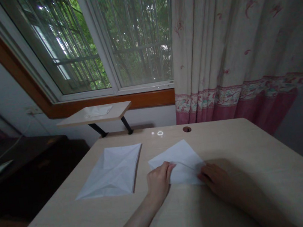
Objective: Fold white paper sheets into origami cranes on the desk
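A partly folded sheet of white paper [180,154] lies flat on the desk, a crease or folded edge running across it between my hands. My left hand [159,178] is closed at the paper's left side, thumb and fingertips pinching its folded edge. At the right corner of the same sheet, my right hand [214,178] is curled with its fingers on the paper; its fingertips are partly in shadow. To the left lies a stack of creased white paper sheets [111,172], apart from both hands.
The pale wooden desk [246,141] has a round cable hole [187,129] near its back edge. A small raised shelf [122,108] at the back left carries crumpled white paper [98,110]. Behind are a barred window and a curtain [218,62]; a dark cabinet [33,157] stands left.
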The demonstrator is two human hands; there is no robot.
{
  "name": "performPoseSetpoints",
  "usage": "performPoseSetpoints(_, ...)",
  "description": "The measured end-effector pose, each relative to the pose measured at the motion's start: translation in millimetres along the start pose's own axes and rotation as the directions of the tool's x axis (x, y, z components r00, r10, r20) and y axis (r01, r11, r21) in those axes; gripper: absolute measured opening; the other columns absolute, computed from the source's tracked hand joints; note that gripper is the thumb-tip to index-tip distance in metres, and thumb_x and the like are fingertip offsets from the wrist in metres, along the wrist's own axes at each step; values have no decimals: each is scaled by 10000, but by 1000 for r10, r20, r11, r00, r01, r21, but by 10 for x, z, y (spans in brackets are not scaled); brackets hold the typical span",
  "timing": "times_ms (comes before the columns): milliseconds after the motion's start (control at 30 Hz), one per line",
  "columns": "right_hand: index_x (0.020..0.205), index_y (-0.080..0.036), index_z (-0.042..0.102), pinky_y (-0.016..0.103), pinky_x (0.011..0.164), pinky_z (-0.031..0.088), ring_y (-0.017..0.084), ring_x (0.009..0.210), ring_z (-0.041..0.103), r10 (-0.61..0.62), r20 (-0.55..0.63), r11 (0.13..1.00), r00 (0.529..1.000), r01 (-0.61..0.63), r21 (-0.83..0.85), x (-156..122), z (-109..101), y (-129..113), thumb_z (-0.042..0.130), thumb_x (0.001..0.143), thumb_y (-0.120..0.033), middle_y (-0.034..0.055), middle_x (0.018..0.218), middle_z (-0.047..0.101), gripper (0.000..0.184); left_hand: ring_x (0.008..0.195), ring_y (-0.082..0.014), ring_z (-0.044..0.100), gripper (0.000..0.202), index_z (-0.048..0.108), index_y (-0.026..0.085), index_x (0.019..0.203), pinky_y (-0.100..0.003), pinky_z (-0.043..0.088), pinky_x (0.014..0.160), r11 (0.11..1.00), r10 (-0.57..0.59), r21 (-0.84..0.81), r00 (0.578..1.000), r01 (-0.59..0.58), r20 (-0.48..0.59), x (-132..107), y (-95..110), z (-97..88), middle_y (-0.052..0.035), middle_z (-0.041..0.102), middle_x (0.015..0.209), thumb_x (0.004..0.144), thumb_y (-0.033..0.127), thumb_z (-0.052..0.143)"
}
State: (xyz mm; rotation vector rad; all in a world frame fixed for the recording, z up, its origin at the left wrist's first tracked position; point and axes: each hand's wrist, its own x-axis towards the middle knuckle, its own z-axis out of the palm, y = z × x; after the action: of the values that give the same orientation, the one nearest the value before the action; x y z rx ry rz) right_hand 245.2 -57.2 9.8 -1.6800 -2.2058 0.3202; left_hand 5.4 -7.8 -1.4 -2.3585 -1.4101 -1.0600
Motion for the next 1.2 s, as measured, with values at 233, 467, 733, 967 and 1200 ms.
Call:
performPoseSetpoints(233,802,-202,650,326,808,444,214,860,627,7,26,1000,1000,-6,-27,18,-31,-42,453,936,-257,68,878,697,245,551,-159,642,323,581,187,917,-234,419,520,1000,6,-19,999,-7,-49,59,13,-93,-11,670,641,1018,394,354)
performPoseSetpoints(467,787,-213,628,328,750,464,209,799,637,-27,-82,1000,996,28,1,13,89,42,432,937,-266,63,837,691,252,1031,-228,610,198,553,190,1103,-392,420,946,922,354,-55,889,-384,-290,45,161,-287,-88,686,1053,922,202,473)
performPoseSetpoints(733,742,-206,612,304,666,454,199,704,647,47,-77,994,996,-39,103,-30,76,-88,408,926,-242,66,755,695,277,1194,-224,530,268,600,216,1183,-414,312,1084,866,499,-91,861,-492,101,-19,220,-109,-39,622,1271,942,291,509)
performPoseSetpoints(967,783,-206,572,309,680,466,193,718,632,73,-102,967,992,-45,250,-48,178,-107,408,915,-258,63,791,681,217,1215,-240,523,314,578,257,1246,-473,322,1093,901,433,-107,885,-420,173,16,136,-86,-28,605,1297,958,363,511)
performPoseSetpoints(1200,865,-208,573,307,707,489,177,741,628,40,-183,963,982,11,270,-33,165,-87,447,891,-229,46,835,667,131,1230,-241,518,293,624,247,1197,-494,307,1109,916,398,-131,901,-379,173,0,107,-52,-48,617,1281,957,372,511)
